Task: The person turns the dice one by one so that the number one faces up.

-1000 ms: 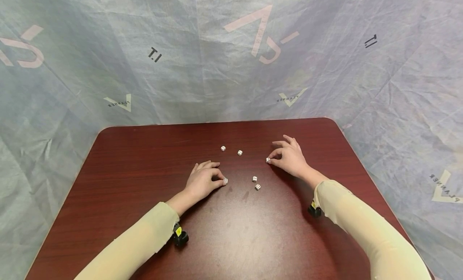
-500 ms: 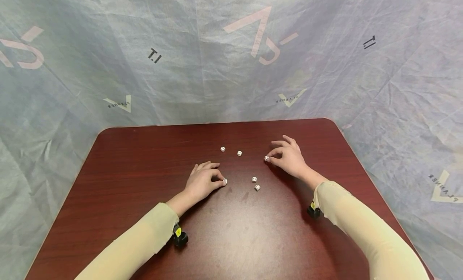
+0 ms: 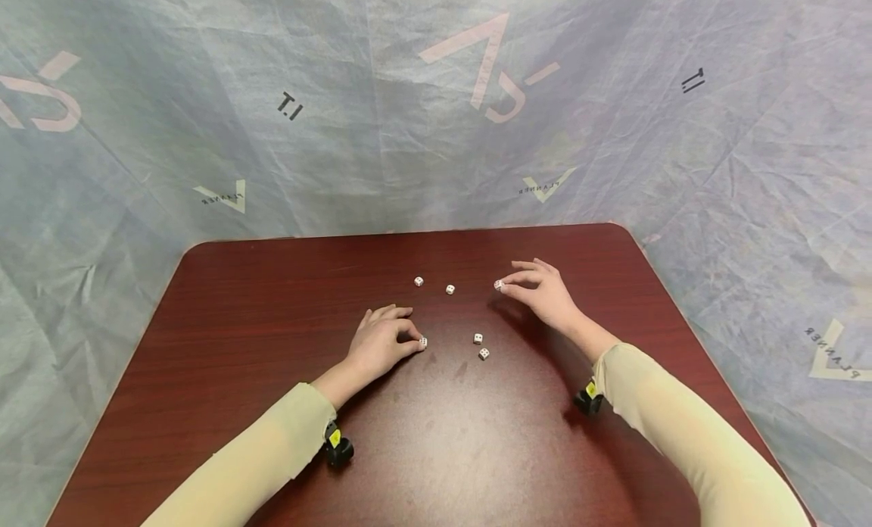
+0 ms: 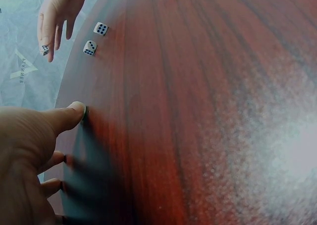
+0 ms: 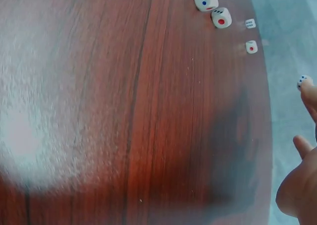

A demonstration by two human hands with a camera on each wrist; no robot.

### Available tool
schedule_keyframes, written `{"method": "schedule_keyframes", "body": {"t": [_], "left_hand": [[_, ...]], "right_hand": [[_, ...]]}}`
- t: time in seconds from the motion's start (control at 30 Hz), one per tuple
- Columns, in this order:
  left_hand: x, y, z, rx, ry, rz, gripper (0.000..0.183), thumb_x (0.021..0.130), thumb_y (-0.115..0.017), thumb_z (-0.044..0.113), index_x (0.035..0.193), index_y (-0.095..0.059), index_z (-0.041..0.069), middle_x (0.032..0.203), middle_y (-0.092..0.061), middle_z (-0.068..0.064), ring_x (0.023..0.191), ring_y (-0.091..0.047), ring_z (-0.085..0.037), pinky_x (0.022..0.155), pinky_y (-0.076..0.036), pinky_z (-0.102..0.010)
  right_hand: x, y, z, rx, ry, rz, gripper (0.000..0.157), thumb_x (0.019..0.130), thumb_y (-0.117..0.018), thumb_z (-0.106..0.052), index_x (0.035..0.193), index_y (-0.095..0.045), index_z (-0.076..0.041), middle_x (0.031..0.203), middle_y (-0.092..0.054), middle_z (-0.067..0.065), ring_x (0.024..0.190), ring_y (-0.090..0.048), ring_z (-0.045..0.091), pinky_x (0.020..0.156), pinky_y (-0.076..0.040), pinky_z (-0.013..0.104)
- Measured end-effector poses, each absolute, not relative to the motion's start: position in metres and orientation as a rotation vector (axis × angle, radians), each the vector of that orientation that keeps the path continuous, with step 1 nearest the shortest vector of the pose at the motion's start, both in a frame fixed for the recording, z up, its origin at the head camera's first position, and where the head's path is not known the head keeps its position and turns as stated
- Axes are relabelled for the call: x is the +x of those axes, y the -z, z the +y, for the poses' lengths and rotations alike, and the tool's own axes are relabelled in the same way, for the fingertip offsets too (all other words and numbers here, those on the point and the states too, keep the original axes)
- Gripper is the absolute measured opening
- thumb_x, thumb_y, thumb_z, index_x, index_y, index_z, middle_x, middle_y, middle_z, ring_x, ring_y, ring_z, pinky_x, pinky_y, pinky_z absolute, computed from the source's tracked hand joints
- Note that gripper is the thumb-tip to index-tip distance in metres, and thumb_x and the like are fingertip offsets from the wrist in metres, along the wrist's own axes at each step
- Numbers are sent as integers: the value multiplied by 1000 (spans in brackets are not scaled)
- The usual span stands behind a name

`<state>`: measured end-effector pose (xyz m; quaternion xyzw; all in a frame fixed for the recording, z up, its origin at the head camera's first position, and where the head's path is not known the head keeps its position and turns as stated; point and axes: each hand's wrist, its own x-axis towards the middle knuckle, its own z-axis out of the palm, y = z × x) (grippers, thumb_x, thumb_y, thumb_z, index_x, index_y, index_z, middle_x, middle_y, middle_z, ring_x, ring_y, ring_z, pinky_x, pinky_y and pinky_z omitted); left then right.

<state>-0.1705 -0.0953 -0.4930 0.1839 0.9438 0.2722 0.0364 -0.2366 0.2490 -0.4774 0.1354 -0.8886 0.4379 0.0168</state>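
My left hand pinches a white die between thumb and index finger, low at the tabletop left of centre. In the left wrist view the thumb mostly hides that die. On the right, my right hand pinches another white die at its fingertips, raised above the table with a shadow beneath. Two dice lie between the hands, a nearer die and one just behind it. Farther back rest two more, a die and one to its left.
The dark red wooden table has rounded far corners. A grey printed cloth hangs behind it and along both sides. A small black device sits under each sleeve cuff, at the left wrist and the right wrist.
My right hand has lifted its die off the table and moved it slightly away and to the left. The left hand and the loose dice have stayed in place.
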Motion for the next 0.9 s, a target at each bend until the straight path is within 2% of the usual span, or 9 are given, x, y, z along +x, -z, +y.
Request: {"method": "schedule_keyframes", "body": {"t": [0.27, 0.57, 0.7, 0.9], "left_hand": [[-170, 494, -95, 558, -840, 2887, 7, 90, -79, 39, 93, -79, 32, 150, -54, -5, 148, -35, -34, 121, -15, -63], [-170, 494, -95, 561, -849, 2891, 7, 90, -80, 38, 93, -79, 32, 150, -54, -5, 148, -36, -34, 121, -15, -63], [-170, 494, -95, 563, -849, 2892, 7, 90, -80, 38, 93, -79, 32, 150, -54, -5, 148, -36, -34, 121, -15, -63], [-171, 494, -95, 570, -838, 2896, 7, 89, -80, 38, 93, -79, 32, 150, -55, -5, 147, -36, -34, 120, -16, -63]], "right_hand": [[-235, 483, 246, 361, -1545, -2647, 24, 90, -81, -30, 107, -82, -12, 142, -59, 19, 149, -31, 38, 123, -12, 52], [-231, 504, 249, 432, -1303, -2758, 17, 90, -81, -30, 100, -83, -16, 148, -52, 21, 152, -18, 40, 121, 1, 55], [-228, 510, 250, 433, -1207, -2806, 14, 90, -82, -29, 98, -83, -18, 152, -47, 23, 153, -8, 44, 121, 1, 57], [-226, 511, 249, 437, -1159, -2825, 12, 89, -83, -28, 98, -83, -20, 153, -45, 23, 153, -6, 46, 121, 2, 58]]}}
